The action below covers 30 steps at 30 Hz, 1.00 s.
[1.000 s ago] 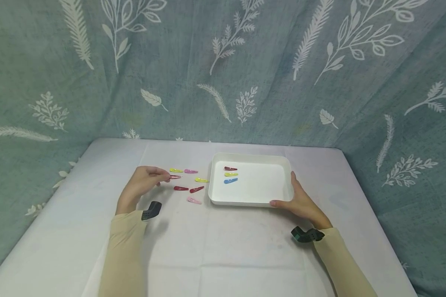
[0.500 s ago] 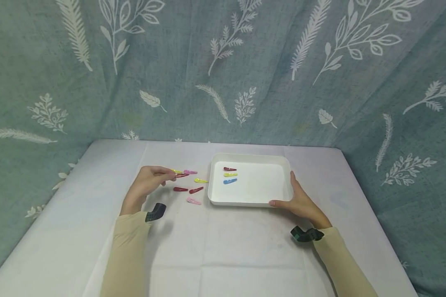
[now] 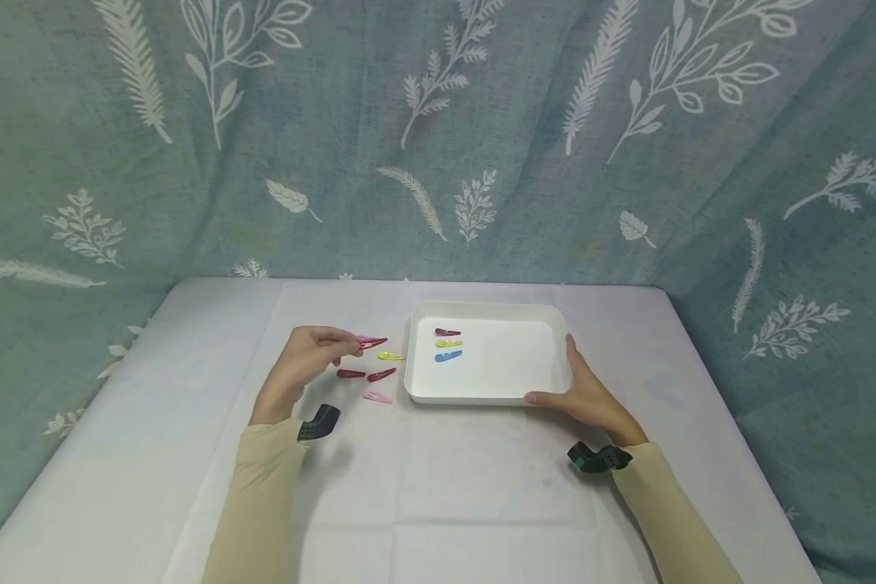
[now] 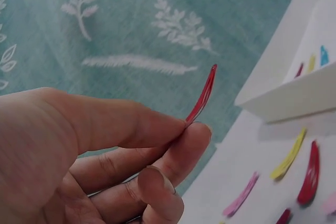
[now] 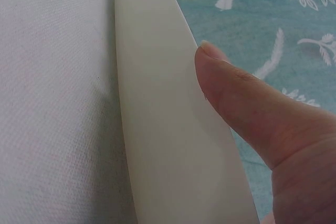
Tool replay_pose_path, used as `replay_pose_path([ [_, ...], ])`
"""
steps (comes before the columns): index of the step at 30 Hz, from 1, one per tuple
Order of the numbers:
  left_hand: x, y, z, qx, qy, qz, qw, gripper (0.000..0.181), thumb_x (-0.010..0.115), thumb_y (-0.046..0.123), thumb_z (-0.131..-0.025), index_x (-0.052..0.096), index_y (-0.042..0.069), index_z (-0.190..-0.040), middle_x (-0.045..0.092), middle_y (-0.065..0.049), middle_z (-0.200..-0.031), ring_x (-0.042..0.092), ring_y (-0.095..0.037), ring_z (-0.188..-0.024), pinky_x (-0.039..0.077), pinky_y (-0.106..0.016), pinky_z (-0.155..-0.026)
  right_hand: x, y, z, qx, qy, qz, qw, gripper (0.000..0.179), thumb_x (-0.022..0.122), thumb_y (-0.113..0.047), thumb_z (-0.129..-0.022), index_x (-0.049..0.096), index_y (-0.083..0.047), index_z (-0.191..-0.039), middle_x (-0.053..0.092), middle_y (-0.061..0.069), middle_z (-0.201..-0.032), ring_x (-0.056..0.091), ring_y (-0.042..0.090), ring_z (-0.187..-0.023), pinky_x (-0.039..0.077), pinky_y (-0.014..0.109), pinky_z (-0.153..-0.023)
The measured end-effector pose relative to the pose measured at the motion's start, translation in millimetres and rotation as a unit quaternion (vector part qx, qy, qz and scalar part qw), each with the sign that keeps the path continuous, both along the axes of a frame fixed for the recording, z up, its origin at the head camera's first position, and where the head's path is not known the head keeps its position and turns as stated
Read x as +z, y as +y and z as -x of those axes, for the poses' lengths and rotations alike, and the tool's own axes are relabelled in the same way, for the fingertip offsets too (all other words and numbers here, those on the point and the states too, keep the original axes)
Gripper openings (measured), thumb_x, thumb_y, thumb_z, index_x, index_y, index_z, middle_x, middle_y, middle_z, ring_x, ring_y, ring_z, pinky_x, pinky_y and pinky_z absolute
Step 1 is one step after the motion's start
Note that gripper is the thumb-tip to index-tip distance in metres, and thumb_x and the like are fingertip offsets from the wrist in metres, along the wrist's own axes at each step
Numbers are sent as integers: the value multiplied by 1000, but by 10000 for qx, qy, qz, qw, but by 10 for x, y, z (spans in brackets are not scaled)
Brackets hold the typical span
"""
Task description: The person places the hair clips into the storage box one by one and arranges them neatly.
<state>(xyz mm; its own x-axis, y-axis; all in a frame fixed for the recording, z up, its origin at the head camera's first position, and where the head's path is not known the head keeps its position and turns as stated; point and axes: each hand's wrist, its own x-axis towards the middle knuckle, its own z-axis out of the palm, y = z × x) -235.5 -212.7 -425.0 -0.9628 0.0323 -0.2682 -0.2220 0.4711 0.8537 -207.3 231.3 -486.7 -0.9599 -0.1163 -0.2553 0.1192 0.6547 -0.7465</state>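
Left of the head view's centre, the left hand (image 3: pixel 312 359) pinches a red hair clip (image 4: pixel 203 98) by one end, suiting something probably light, springy and slick; the right hand (image 3: pixel 590 396), thumb extended, touches the white tray (image 3: pixel 511 357).

A red hair clip (image 4: pixel 203 95), pinched in the left hand (image 3: pixel 307 363), has its narrow end toward the tray (image 3: pixel 518 357). This white tray lies near the far edge of the tabletop (image 3: pixel 504 487), three clips (image 3: pixel 449 344) inside by its left edge, the right hand (image 3: pixel 587 397) holding its near right corner
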Motion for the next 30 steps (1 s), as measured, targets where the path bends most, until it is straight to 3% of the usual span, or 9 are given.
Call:
replay_pose_path([
  [12,10,314,84,-187,31,66,9998,28,73,29,-94,77,11,-114,78,1,-103,55,-21,-91,42,-37,-82,-4,-17,14,-33,-19,-11,10000,144,87,-56,-76,-20,-14,-163,-8,21,-174,1,45,-161,13,66,-126],
  [22,-35,542,139,-119,-186,29,9998,27,75,31,-92,78,15,-113,79,-6,-115,61,-27,-121,47,-46,-100,9,-26,18,-40,-8,7,10000,145,87,-56,-76,-21,-14,-163,-7,21,-174,2,45,-161,14,66,-125],
  [26,-73,620,160,-70,-215,-30,9997,28,77,32,-90,78,15,-113,79,-5,-112,64,-25,-120,47,-47,-102,7,-22,17,-28,8,7,10000,146,87,-57,-75,-21,-14,-163,-7,21,-174,2,45,-161,14,66,-125],
  [30,-114,698,167,-119,-196,-377,9990,28,77,27,-91,77,11,-114,81,-6,-106,67,-26,-120,48,-49,-107,4,-15,11,-14,65,19,10000,146,87,-57,-75,-20,-13,-163,-6,22,-174,2,45,-161,14,66,-126],
])
